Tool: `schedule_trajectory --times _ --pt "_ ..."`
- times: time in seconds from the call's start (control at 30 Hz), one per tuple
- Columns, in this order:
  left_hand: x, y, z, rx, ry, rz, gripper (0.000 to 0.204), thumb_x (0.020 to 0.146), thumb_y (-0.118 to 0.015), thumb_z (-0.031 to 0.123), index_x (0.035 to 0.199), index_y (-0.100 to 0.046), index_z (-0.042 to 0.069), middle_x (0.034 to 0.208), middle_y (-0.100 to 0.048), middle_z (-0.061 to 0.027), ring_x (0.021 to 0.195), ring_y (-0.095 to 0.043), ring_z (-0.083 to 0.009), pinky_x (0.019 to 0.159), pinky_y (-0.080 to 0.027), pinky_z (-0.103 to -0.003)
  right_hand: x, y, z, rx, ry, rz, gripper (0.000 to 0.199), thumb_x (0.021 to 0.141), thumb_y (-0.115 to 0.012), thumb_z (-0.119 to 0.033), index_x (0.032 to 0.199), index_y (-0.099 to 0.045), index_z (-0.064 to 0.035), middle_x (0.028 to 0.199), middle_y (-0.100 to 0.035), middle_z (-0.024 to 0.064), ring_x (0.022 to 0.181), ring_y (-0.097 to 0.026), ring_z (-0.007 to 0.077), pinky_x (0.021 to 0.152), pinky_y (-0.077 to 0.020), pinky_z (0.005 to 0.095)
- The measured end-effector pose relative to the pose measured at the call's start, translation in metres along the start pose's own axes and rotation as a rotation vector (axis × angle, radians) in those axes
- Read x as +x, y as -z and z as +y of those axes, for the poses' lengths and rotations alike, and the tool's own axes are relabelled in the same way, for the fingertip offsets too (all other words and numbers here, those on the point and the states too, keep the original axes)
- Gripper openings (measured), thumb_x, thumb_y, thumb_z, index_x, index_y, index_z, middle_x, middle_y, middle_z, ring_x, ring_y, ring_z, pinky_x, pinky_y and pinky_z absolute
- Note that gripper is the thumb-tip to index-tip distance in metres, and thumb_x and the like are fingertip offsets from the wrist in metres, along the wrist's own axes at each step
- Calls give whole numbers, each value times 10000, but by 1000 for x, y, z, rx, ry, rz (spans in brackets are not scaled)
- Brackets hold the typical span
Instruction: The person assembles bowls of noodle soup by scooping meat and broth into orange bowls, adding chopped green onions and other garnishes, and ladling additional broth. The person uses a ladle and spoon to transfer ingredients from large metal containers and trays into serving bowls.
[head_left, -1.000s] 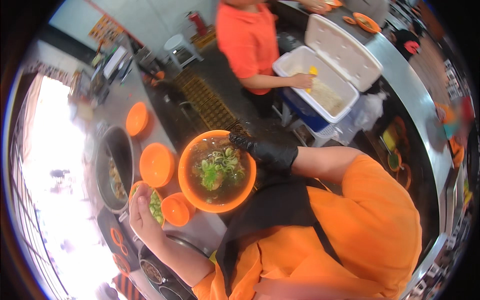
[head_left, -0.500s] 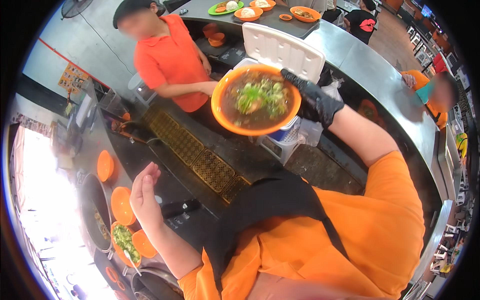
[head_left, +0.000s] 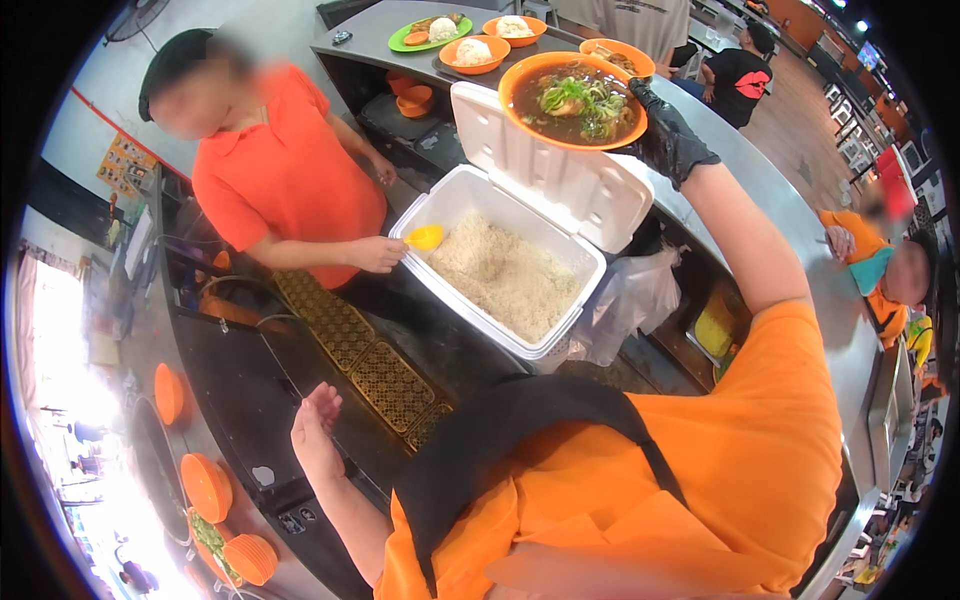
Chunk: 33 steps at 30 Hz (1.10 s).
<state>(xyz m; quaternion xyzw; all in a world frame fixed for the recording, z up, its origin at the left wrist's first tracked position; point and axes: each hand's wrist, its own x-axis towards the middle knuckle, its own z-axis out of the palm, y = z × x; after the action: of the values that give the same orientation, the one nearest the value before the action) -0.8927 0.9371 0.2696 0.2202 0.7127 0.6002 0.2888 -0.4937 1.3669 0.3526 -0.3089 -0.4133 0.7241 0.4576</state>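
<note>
My right hand (head_left: 672,132), in a black glove, grips the rim of an orange bowl (head_left: 520,112). The bowl holds dark brown soup (head_left: 572,100) topped with chopped green onions. It is held up at the far side, over the raised lid of a white cooler box (head_left: 478,190) and in front of the counter's end. My bare left hand (head_left: 318,432) hangs in the air at lower left, fingers loosely curved and apart from the thumb, touching nothing. Cooked rice (head_left: 520,275) fills much of the cooler, below the bowl.
A co-worker in a red-orange shirt (head_left: 290,170) holds a yellow scoop (head_left: 425,238) at the cooler's rim. On the far counter (head_left: 385,30) stand a green plate (head_left: 408,42) and rice bowls (head_left: 473,53). Orange bowls (head_left: 205,487) line the left counter; a plastic bag (head_left: 630,300) hangs beside the cooler.
My right hand has carried the soup bowl farther away and to the right, toward the counter. The cooler's rice and the co-worker's yellow scoop have come into sight. My left hand has dropped lower.
</note>
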Motion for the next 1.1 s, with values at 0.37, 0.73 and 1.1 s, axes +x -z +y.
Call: schedule_trajectory --times 0.37,0.73,1.1 --pt "13 -25 5 -10 96 153 521 1021 -385 386 1164 -594 -70 1054 -655 -150 942 -628 -215 887 -479 -329 148 74 32 -18 22 135 532 999 -393 -453 1397 -354 -103 1352 -507 113 1131 -597 282 840 -575 495" --pt "12 -27 -2 -10 140 189 657 1003 -329 524 1189 -575 -56 1067 -652 -142 962 -615 -210 903 -457 -331 270 183 97 -346 13 338 497 1021 -389 -380 1223 -567 38 1134 -632 128 963 -592 173 836 -474 308" --pt "23 -50 4 -22 145 173 669 1009 -287 530 1180 -583 -45 1053 -655 -133 947 -619 -203 881 -464 -311 252 156 64 -331 -38 396 342 951 -537 -220 1197 -568 14 1142 -618 136 966 -586 192 834 -468 315"
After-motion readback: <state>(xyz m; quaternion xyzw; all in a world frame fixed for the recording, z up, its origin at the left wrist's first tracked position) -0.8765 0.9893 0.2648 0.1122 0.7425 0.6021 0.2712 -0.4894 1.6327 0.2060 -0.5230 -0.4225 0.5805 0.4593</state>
